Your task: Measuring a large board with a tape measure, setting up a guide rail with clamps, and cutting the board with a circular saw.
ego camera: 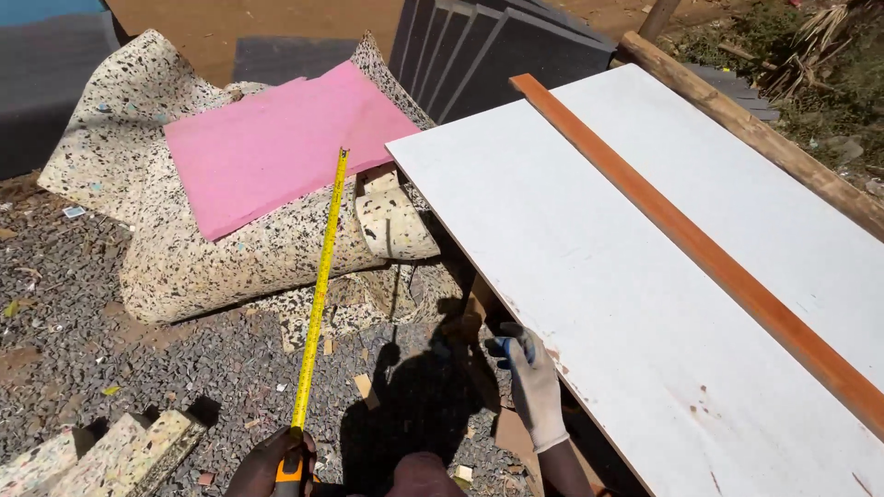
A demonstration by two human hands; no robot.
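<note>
Left hand [273, 463] closed around an orange tape measure [293, 471], yellow blade [319, 290] stretched toward the pink foam [276, 143]; gloved right hand [534, 387] with fingers curled against the white board [645, 276] edge.

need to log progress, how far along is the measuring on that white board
Done: the white board lies flat with a long orange-brown wooden strip laid across it, and the yellow tape measure is pulled out long. In hand: the left hand grips the tape's case, with the blade stretched out over the gravel beside the board, while the gloved right hand rests at the board's near edge. Left: no pencil marks or cuts show on the board.
</note>
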